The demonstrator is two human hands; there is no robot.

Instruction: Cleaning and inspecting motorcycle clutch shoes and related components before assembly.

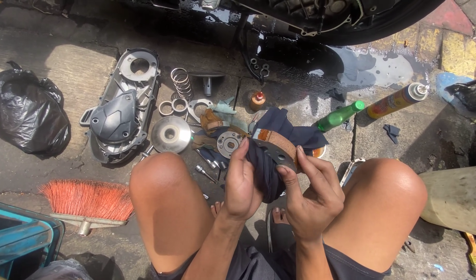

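I squat over wet pavement with my knees spread. My left hand (241, 181) grips a dark blue rag (269, 171) wrapped under a curved metal brake shoe (277, 147) with a brown friction lining. My right hand (310, 192) holds the shoe's lower end, fingers curled around its metal web. Both hands sit between my knees, just above a round metal hub part (228, 142) lying on the ground.
A grey engine cover (121, 111), a shiny pulley disc (170, 135), a coil spring (181, 83), rings and bolts lie ahead. A green bottle (339, 116), yellow spray can (396, 100), orange broom (87, 202), black bag (28, 111) and blue crate (20, 243) surround me.
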